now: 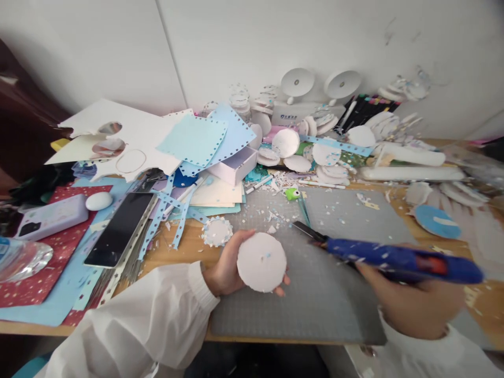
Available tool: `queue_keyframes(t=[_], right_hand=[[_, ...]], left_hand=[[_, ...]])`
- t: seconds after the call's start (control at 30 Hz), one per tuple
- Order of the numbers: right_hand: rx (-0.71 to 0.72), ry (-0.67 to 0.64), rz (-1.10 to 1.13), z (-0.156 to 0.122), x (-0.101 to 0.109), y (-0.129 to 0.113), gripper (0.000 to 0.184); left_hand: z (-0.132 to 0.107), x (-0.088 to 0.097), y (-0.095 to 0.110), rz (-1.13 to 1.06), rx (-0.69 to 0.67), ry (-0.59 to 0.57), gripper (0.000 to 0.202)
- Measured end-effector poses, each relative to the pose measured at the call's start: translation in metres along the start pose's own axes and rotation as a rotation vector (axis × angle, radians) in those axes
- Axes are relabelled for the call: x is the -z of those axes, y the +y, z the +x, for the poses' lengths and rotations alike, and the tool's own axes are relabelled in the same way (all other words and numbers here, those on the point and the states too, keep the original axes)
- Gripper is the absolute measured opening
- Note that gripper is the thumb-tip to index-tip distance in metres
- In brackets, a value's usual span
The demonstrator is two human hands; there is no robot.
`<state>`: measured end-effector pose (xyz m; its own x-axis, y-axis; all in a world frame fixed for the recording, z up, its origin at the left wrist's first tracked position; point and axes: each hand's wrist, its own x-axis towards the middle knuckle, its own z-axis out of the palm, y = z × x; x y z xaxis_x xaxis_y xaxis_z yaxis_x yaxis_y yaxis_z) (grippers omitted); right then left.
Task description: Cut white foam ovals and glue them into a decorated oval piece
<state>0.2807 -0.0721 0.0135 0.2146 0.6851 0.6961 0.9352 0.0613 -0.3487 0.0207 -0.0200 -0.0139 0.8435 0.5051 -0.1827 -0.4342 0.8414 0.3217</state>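
Note:
My left hand [227,269] is closed around a round white paper disc [262,262], thumb at its left edge and fingertips showing beneath its lower right. A small bit of blue sits near the middle of the disc. Over the right side of the grey cutting mat [315,315], my right hand [421,304] grips a blue hot glue gun [378,258] with a red part on its body. Its black front end points left toward the disc, apart from it. Motion blurs this hand somewhat. Just beyond my left hand lies a small disc [217,232] with a decorated edge.
White paper discs [286,143] pile along the wall with paper scraps. A green frog-like clip [292,194] lies on the mat. To the left are punched blue sheets [192,139], a pale drawer box [235,167], a phone [120,228] and a clear bottle [27,260]. A blue disc [437,221] lies right.

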Motion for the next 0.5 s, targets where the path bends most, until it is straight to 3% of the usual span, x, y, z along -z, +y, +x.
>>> queue_keyframes(t=[0.07, 0.17, 0.27, 0.3, 0.5], right_hand=[[-0.041, 0.091, -0.166, 0.005, 0.009, 0.020, 0.038], [-0.110, -0.026, -0.176, 0.014, 0.014, 0.057, 0.020], [-0.204, -0.075, -0.155, 0.018, 0.012, 0.091, 0.019], [-0.233, -0.147, -0.157, 0.018, 0.011, 0.100, 0.018], [-0.235, -0.280, -0.221, 0.023, 0.007, 0.113, 0.017]], left_hand=[[0.000, 0.000, 0.000, 0.019, 0.007, 0.011, 0.055], [-0.001, 0.000, -0.001, 0.036, 0.010, 0.012, 0.055], [-0.001, 0.001, -0.001, 0.040, 0.006, 0.006, 0.055], [0.000, 0.001, -0.001, 0.038, 0.006, 0.003, 0.055], [0.000, 0.001, -0.001, 0.023, 0.009, -0.012, 0.054]])
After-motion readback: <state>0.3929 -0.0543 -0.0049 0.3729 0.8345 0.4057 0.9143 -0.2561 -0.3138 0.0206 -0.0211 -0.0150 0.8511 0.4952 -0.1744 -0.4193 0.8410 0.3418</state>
